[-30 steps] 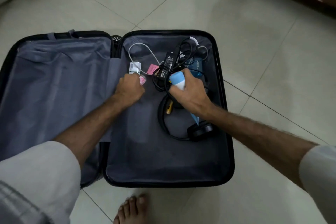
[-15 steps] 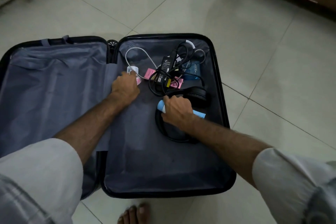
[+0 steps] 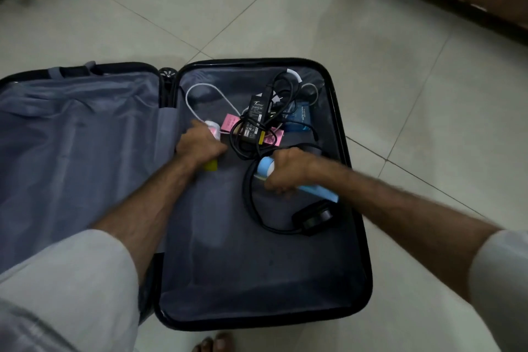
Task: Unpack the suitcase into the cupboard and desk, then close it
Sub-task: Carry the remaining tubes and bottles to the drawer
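Open black hard-shell suitcase (image 3: 341, 134) | left hand (image 3: 200, 146) grasps small white-pink bottle (image 3: 213, 129) | right hand (image 3: 288, 171) grasps light-blue tube (image 3: 320, 191) | black power adapter (image 3: 254, 120) with tangled cables between

The lower part of the right half of the suitcase (image 3: 354, 280) is bare cloth, so a hand can go in there. The whole left half (image 3: 74, 157) is bare too. In the upper middle, black cords (image 3: 281, 94), a charger (image 3: 254, 120) and small boxes (image 3: 297, 120) lie tangled close together. Headphones (image 3: 313, 218) block the right side.
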